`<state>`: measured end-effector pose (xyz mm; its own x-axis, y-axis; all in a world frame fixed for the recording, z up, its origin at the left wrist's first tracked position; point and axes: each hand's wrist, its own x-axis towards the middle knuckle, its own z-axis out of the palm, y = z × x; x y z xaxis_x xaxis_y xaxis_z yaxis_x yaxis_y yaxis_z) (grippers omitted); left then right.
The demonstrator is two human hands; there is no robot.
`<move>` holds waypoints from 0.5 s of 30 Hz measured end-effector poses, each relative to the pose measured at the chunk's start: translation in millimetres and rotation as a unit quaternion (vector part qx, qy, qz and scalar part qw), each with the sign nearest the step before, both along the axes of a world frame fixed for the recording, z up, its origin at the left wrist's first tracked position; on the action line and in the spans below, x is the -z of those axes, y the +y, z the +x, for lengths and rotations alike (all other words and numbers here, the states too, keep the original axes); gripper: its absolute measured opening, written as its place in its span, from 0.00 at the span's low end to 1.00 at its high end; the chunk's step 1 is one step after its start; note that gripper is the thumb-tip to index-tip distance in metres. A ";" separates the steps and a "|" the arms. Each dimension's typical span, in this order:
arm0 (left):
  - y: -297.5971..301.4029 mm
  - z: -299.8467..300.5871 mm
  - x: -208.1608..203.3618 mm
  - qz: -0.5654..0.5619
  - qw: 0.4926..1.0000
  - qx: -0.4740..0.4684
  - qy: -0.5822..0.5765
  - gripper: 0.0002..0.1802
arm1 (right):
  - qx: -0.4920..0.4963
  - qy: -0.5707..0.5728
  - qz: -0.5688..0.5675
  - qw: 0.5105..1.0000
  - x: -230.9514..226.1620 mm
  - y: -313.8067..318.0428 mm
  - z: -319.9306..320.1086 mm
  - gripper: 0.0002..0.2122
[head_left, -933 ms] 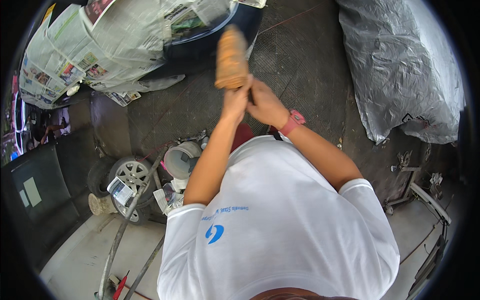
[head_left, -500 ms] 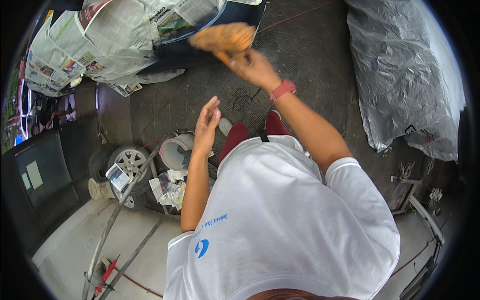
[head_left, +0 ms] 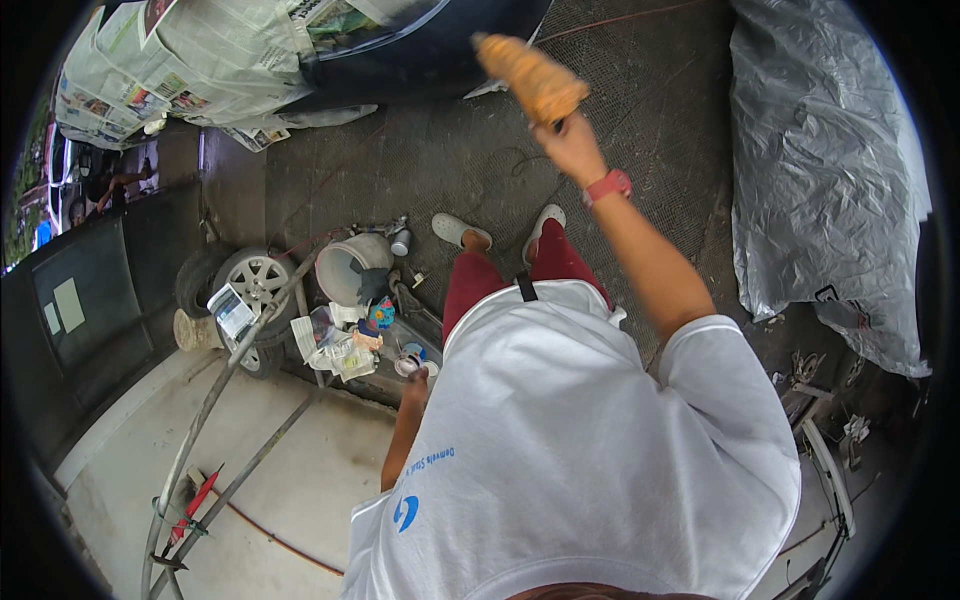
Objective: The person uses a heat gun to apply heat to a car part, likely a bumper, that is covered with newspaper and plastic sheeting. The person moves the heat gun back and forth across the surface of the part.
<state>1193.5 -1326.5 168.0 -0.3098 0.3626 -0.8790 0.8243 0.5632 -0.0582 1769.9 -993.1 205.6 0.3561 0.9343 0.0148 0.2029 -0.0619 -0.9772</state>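
Out in front of me, my right hand [head_left: 574, 148] is closed on a crumpled orange cloth [head_left: 535, 80], slightly blurred by motion. The cloth is held up over the dark floor, right of a dark blue curved panel [head_left: 390, 55] partly covered in newspaper [head_left: 215, 60]. Low beside my left side, my left hand [head_left: 413, 393] is next to a small round container [head_left: 408, 364] among clutter. Its fingers are mostly hidden, so whether it grips that container is unclear.
A pale bucket [head_left: 342, 272], a spray gun [head_left: 397, 238] and a wheel [head_left: 258, 278] lie to the left. Metal poles [head_left: 215, 430] slant across there. Silver plastic sheeting [head_left: 820, 170] covers something large at right. A red hose [head_left: 620, 18] crosses the floor.
My right hand and the orange cloth have moved right, away from the newspaper-covered panel. My left hand has dropped back and down toward the small containers beside me.
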 end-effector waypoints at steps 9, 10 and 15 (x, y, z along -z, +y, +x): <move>18.5 34.0 -17.0 0.202 0.931 -0.249 -0.175 0.25 | -0.154 0.004 -0.176 0.972 9.1 -39.2 -24.1 0.25; 25.5 34.3 -15.7 0.221 0.925 -0.244 -0.191 0.25 | -0.128 0.028 -0.193 0.972 12.7 -33.2 -12.0 0.23; 90.5 93.9 -68.8 0.260 0.938 -0.159 -0.166 0.29 | 0.054 0.111 -0.180 0.976 39.9 20.9 68.4 0.13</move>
<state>1287.3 -1236.0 236.8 -0.2160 0.7049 -0.6756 0.5345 0.6644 0.5224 1838.4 -972.2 165.7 0.4094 0.8216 -0.3967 -0.0384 -0.4189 -0.9072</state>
